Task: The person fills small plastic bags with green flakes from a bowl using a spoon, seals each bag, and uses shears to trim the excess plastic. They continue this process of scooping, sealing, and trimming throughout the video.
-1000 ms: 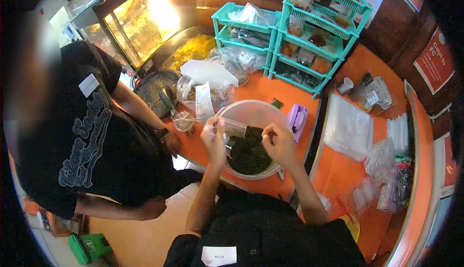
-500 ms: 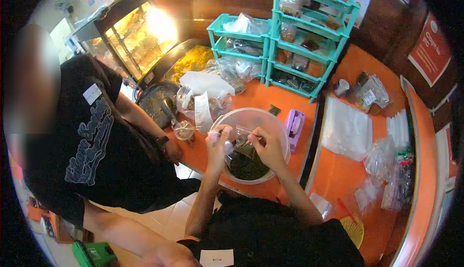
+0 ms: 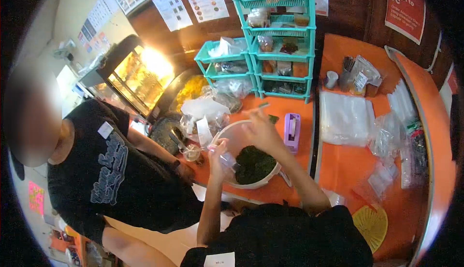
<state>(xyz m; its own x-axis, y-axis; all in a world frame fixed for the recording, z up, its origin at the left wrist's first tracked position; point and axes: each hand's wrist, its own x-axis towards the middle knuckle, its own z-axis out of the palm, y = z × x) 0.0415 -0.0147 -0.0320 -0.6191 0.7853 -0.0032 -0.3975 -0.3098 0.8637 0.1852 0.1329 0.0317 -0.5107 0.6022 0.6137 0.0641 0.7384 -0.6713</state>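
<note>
Moved toward 2 teal racks [image 3: 281,77] near a purple dispenser [image 3: 292,133], the right hand [image 3: 261,131] is blurred, its grip unclear, while the clear bag [image 3: 226,160] is pinched by the left hand [image 3: 217,157] at the tub's [image 3: 236,139] left side.

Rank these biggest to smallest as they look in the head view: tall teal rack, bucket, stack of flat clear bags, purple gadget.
Largest: tall teal rack
Middle: bucket and bag stack, too alike to rank, with the bucket partly hidden
Smallest: purple gadget
</note>
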